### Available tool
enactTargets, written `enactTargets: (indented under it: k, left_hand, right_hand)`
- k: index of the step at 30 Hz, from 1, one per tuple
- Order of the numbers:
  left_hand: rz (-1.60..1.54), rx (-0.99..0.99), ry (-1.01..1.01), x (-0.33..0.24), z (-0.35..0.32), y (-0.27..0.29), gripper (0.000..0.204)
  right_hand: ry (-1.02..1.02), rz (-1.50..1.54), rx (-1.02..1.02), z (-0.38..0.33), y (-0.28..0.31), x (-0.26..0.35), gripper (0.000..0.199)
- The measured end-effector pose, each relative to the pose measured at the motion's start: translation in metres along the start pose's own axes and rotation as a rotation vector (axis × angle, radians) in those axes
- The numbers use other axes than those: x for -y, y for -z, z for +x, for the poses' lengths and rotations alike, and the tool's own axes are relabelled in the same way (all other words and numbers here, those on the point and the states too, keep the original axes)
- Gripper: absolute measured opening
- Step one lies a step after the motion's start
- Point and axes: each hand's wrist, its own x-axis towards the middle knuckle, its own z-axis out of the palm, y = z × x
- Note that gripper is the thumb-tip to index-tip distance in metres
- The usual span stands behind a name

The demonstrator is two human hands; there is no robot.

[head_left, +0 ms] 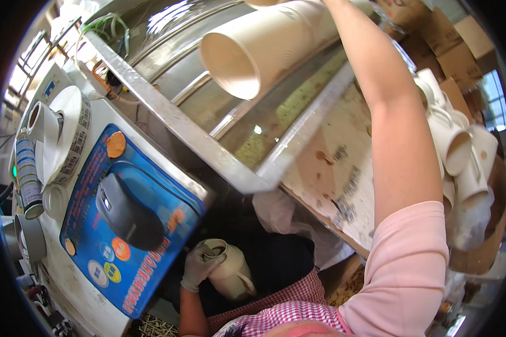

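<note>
Left hand (199, 267) (thin whitish glove) has a grip on the rim of a cream jug (230, 278) down by the lap, handle on the right. Right arm (396, 106) goes up past the top edge, so can't tell what the right hand's holding tbh. Big cream cylinder (281, 42) lies tilted above the metal tank (194, 133); mouse (126, 216) + blue pad (87, 224) on the left-side surface (76, 297) btw.

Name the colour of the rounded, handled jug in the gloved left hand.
Cream; the rounded, handled jug shows best in the head view.
</note>
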Motion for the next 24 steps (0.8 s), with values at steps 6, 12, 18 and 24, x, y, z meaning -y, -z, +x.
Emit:
enactTargets:
  k: [6,12,18,24]
  left_hand:
    - [-0.044,-0.040,0.212,0.003,-0.006,0.006,0.026]
    - [-0.070,-0.014,0.282,-0.015,-0.020,0.008,0.023]
    - [-0.047,0.026,0.204,-0.040,-0.033,0.010,0.019]
    - [-0.146,0.024,0.071,-0.041,-0.067,0.001,0.021]
  right_hand:
    - [-0.103,-0.146,0.170,0.060,-0.066,-0.003,0.053]
    - [-0.142,0.042,0.111,0.062,-0.063,-0.008,0.055]
    - [-0.209,0.526,-0.112,0.004,0.016,-0.011,0.058]
    - [-0.361,0.913,-0.447,-0.147,0.146,-0.066,0.060]
